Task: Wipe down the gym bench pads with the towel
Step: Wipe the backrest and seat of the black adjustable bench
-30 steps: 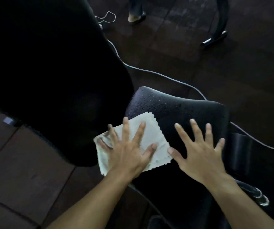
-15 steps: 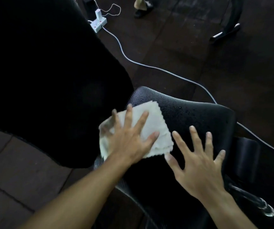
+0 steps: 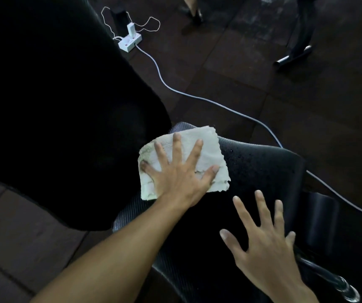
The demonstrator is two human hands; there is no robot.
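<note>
A folded white towel (image 3: 208,145) lies at the far left corner of the black bench seat pad (image 3: 263,167), whose surface is speckled with droplets. My left hand (image 3: 180,171) presses flat on the towel with fingers spread. My right hand (image 3: 265,243) rests flat on the near part of the same pad, fingers spread, holding nothing. A larger black back pad (image 3: 55,117) rises to the left, very dark, right next to the towel.
A white power strip (image 3: 129,41) with a cable (image 3: 208,101) lies on the dark tiled floor beyond the pad. A person's foot (image 3: 195,14) and a metal frame leg (image 3: 293,56) stand at the top. A chrome tube (image 3: 337,287) sticks out lower right.
My left hand has slid the towel forward toward the far left corner of the seat pad. My right hand has drawn back toward me on the pad.
</note>
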